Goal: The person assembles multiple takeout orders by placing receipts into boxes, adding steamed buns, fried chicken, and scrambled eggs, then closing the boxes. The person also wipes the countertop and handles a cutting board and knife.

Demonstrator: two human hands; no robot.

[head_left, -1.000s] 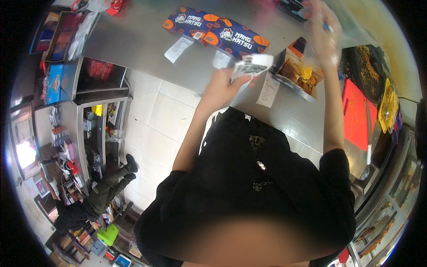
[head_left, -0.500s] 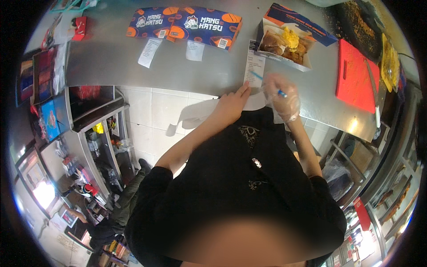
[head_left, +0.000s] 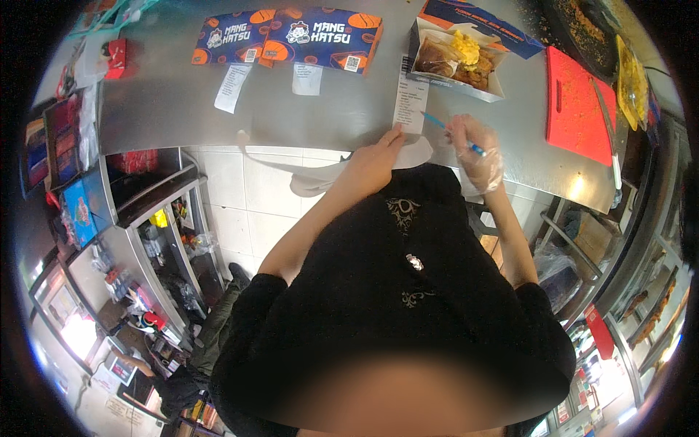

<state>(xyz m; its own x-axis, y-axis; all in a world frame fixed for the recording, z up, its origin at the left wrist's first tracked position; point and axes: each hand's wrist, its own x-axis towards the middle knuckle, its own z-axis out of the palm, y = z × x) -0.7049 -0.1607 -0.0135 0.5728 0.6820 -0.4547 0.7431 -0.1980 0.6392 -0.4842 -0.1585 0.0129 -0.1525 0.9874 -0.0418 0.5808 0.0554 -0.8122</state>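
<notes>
A long white receipt [head_left: 410, 102] lies at the counter's front edge, its tail curling down past the edge. My left hand [head_left: 373, 162] holds it there, fingertips pressed on its lower part. In my right hand [head_left: 477, 153], wearing a clear plastic glove, is a blue pen [head_left: 434, 119]. The pen's tip is at the receipt's right side; whether it touches the paper I cannot tell. Behind the receipt stands an open food box [head_left: 477, 88] with browned fried pieces and a yellow topping [head_left: 467, 49].
Two closed blue-and-orange boxes [head_left: 320, 36] sit at the back left, with receipts [head_left: 232, 88] in front of them. To the right are a red cutting board [head_left: 579, 109], a long knife [head_left: 607, 116] and a dark crumb-filled tray [head_left: 582, 29]. Another person [head_left: 178, 386] is at the lower left.
My right hand with the pen has shifted a little right, away from my left hand. The receipt's loose tail has swung left. My left hand still holds the receipt.
</notes>
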